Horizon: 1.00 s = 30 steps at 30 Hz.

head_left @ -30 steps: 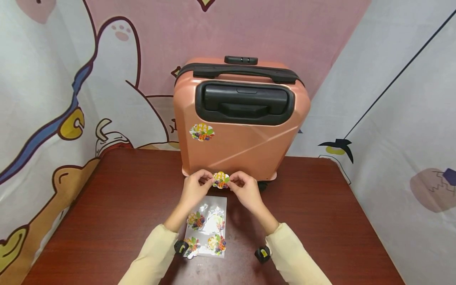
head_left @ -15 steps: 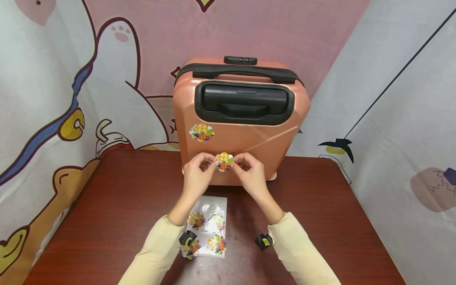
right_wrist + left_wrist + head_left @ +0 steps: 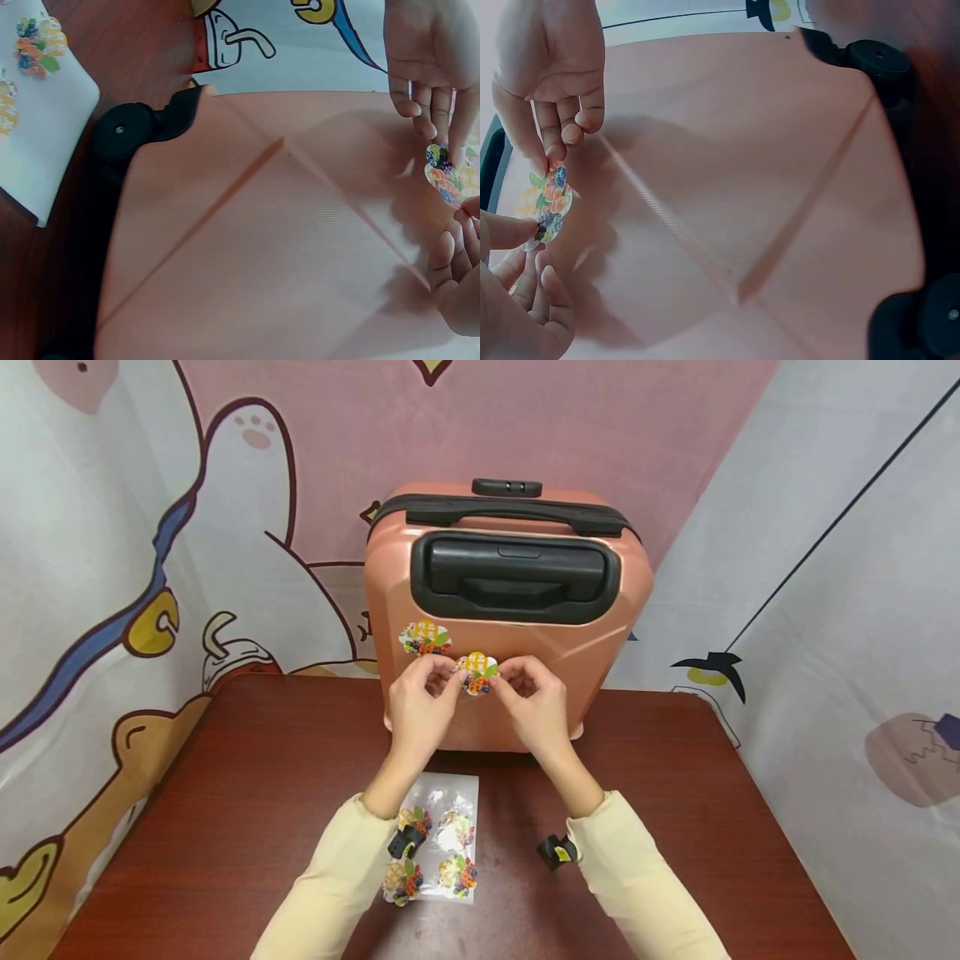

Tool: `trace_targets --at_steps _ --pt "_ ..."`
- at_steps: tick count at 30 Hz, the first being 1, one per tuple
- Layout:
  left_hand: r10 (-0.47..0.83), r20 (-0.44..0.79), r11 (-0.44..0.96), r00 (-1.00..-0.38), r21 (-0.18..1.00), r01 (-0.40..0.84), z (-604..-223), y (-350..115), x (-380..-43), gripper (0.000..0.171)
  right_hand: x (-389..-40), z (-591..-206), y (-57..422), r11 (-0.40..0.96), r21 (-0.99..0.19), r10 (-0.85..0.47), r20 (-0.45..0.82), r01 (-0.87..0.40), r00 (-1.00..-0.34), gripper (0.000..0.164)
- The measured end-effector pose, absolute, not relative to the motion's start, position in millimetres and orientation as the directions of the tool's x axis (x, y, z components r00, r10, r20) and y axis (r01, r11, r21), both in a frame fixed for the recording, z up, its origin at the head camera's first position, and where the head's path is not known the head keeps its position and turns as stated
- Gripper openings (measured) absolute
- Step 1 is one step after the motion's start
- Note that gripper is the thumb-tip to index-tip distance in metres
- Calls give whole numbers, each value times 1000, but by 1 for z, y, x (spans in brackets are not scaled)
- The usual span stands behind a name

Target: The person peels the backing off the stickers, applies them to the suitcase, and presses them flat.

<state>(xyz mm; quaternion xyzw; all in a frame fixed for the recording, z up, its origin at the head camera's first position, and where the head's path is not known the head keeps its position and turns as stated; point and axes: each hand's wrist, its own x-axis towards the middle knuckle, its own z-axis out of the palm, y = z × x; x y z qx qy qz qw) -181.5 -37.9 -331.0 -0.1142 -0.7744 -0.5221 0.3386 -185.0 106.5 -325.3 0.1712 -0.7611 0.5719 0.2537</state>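
Between both hands is a fruit-patterned sticker point(image 3: 477, 673) with yellow lettering, held up before the front face of a salmon-pink suitcase point(image 3: 517, 727). My left hand point(image 3: 420, 706) pinches its left edge with thumb and forefinger. The right hand point(image 3: 536, 702) pinches the opposite edge the same way. In the left wrist view the sticker point(image 3: 551, 202) is seen from the side, close over the suitcase shell point(image 3: 705, 187). A matching sticker point(image 3: 425, 637) is stuck on the suitcase, up and to the left of the held one.
A sticker sheet point(image 3: 442, 893) with several fruit stickers lies on the brown table point(image 3: 660, 777), partly under the left forearm. Black handles point(image 3: 517, 577) top the upright suitcase, and wheels point(image 3: 881, 60) show in the wrist views. A printed cloth point(image 3: 570, 427) hangs behind.
Both hands have lifted the sticker from the suitcase's bottom edge up along its front and slightly right, close to the stuck sticker. Suitcase and sheet have stayed put.
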Motion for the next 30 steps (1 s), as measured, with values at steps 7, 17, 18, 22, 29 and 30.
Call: trace_targets --at_steps 7,17,18,22,29,30 --pt "-187 710 446 -679 677 585 -317 -34 -185 10 -176 -301 100 281 -770 52 608 -573 -792 10" --pt "-215 745 518 -631 635 573 -308 -27 -185 10 -177 -295 92 289 -770 153 624 -569 -766 10" --pt "-213 748 526 -629 630 571 -308 -27 -185 9 -180 -298 92 291 -770 163 625 -568 -764 10" --pt "-200 754 560 -626 612 558 -306 -25 -185 8 -188 -305 92 311 -763 197 635 -566 -747 12" --pt "-185 755 599 -629 594 536 -307 -24 -186 8 -190 -304 91 353 -734 215 667 -580 -713 15" --pt "-184 757 602 -628 591 536 -307 -24 -186 8 -190 -304 91 361 -731 218 670 -579 -710 15"
